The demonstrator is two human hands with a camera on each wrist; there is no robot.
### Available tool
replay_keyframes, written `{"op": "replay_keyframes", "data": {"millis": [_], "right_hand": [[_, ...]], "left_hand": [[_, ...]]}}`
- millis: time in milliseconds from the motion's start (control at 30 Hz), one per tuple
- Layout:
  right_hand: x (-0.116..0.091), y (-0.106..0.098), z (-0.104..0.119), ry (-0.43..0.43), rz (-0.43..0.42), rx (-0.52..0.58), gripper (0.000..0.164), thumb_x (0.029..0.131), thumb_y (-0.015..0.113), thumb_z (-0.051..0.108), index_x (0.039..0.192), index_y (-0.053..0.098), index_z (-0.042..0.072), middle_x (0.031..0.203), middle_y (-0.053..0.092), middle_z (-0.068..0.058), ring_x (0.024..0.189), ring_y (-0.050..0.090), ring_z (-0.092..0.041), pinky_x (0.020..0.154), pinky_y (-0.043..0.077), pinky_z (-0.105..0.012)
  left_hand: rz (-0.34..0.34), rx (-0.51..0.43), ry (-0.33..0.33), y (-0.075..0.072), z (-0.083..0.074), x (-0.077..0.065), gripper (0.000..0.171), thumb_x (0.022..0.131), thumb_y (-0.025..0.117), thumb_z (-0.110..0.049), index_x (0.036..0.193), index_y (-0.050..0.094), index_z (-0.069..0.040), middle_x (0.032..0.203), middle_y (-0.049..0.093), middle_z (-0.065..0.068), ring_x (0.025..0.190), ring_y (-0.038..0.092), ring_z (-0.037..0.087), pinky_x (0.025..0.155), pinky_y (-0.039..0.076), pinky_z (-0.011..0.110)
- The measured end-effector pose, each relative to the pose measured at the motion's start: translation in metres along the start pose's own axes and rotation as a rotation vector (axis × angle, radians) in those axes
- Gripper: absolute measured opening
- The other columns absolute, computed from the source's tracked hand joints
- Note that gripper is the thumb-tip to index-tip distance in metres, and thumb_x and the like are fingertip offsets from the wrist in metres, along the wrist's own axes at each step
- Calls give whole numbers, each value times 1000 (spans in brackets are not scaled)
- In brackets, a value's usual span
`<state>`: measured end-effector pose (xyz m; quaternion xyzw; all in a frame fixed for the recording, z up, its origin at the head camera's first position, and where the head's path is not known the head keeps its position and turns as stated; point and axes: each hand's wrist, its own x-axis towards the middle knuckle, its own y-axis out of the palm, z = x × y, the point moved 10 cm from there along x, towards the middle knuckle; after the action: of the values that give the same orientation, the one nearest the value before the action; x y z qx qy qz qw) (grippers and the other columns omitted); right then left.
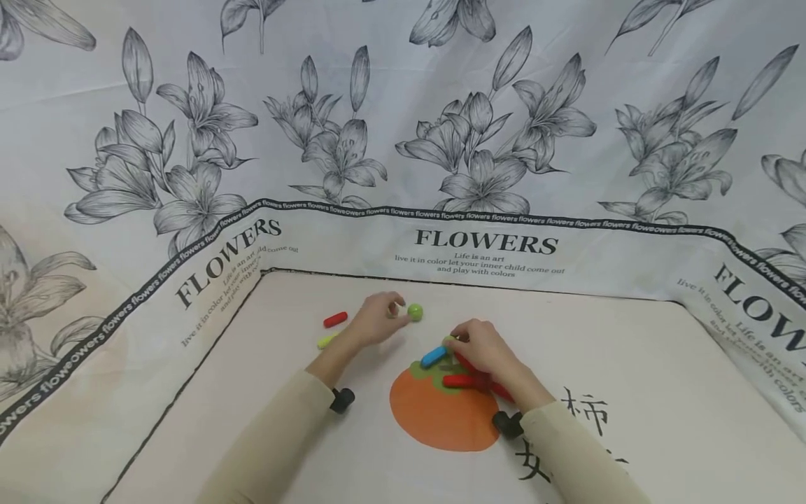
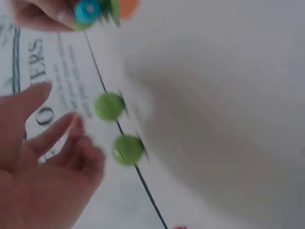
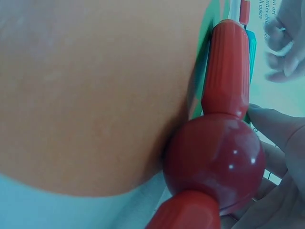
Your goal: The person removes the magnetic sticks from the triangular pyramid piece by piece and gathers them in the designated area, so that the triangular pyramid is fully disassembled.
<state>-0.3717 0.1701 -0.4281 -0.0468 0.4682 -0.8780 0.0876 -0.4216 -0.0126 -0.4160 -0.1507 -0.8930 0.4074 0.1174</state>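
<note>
My left hand (image 1: 380, 318) is beside a green ball (image 1: 415, 312), its fingers loosely bent with nothing visible between them. In the left wrist view, two green balls (image 2: 127, 150) sit just past the fingertips, apart from them. My right hand (image 1: 483, 346) pinches a green ball (image 1: 449, 341) with a blue rod (image 1: 433, 357) pointing out from it. Under that hand lie red rods (image 1: 462, 381), partly covered by the palm and wrist. Close up in the right wrist view, a dark red ball (image 3: 214, 162) joins two red rods, one ribbed rod (image 3: 226, 69) above it.
A red rod (image 1: 335, 319) and a yellow-green rod (image 1: 326, 341) lie left of my left hand. An orange persimmon print (image 1: 441, 420) and black characters (image 1: 585, 409) mark the pale mat. Flower-printed cloth walls (image 1: 485, 245) stand around its back and sides.
</note>
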Motion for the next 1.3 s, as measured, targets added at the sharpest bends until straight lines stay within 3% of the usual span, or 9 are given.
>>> {"op": "replay_keyframes", "data": {"millis": [100, 200, 333, 567, 700, 833, 1000, 1167, 1300], "right_hand": [[0, -3, 0, -2, -6, 10, 24, 96, 71, 21, 110, 77, 2, 100, 75, -8, 95, 67, -23, 93, 54, -47], [1, -2, 0, -1, 13, 45, 23, 98, 70, 21, 110, 76, 2, 101, 75, -7, 96, 66, -22, 96, 53, -47], [1, 4, -1, 4, 50, 92, 22, 99, 69, 20, 110, 76, 3, 99, 74, -4, 92, 64, -20, 95, 54, -45], [1, 7, 2, -15, 71, 76, 23, 97, 71, 21, 111, 76, 3, 98, 74, -4, 88, 65, -18, 89, 56, -43], [1, 6, 4, -27, 67, 77, 21, 97, 70, 20, 109, 76, 4, 97, 74, -3, 87, 64, -17, 89, 55, -43], [-1, 3, 3, -29, 48, 59, 20, 97, 70, 20, 107, 77, 4, 95, 73, -3, 87, 63, -18, 91, 54, -45], [-4, 2, -2, -13, 39, 58, 22, 96, 71, 19, 110, 76, 3, 98, 74, -5, 91, 64, -20, 96, 53, -48], [-4, 4, -3, -17, 34, 58, 23, 95, 71, 19, 111, 76, 3, 97, 73, -5, 89, 63, -20, 94, 53, -47], [-5, 2, -1, -23, 31, 63, 20, 95, 72, 18, 108, 76, 4, 93, 72, -2, 86, 61, -18, 91, 54, -45]], "left_hand": [[196, 1, 59, 29, -20, -12, 39, 97, 72, -31, 124, 66, -3, 97, 64, 4, 86, 58, 18, 72, 51, 29], [305, -4, 55, 53, -26, -21, 35, 95, 74, -31, 115, 70, -4, 91, 65, 0, 81, 58, 14, 69, 50, 24], [325, -45, 6, 68, -24, -25, 27, 93, 77, -29, 105, 72, -5, 86, 65, -1, 78, 58, 12, 68, 49, 23], [281, -62, 2, 68, -24, -24, 24, 96, 73, -31, 95, 74, -7, 82, 67, -2, 76, 58, 12, 67, 49, 25], [291, -87, -3, 67, -24, -25, 19, 95, 75, -26, 93, 74, -8, 79, 67, -2, 72, 57, 11, 64, 48, 24], [285, -112, 10, 60, -22, -29, 17, 95, 75, -26, 91, 73, -9, 77, 65, -2, 70, 57, 11, 62, 48, 23], [178, -66, -26, 26, -2, -32, 17, 95, 74, -27, 93, 72, -10, 82, 63, 0, 74, 56, 15, 65, 47, 26], [38, 62, -165, -12, 37, -29, 19, 95, 74, -24, 97, 70, -5, 86, 62, 4, 78, 56, 19, 67, 48, 29], [18, 202, -262, -21, 60, -23, 22, 96, 71, -28, 98, 68, -5, 84, 63, 4, 76, 58, 19, 68, 50, 32]]}}
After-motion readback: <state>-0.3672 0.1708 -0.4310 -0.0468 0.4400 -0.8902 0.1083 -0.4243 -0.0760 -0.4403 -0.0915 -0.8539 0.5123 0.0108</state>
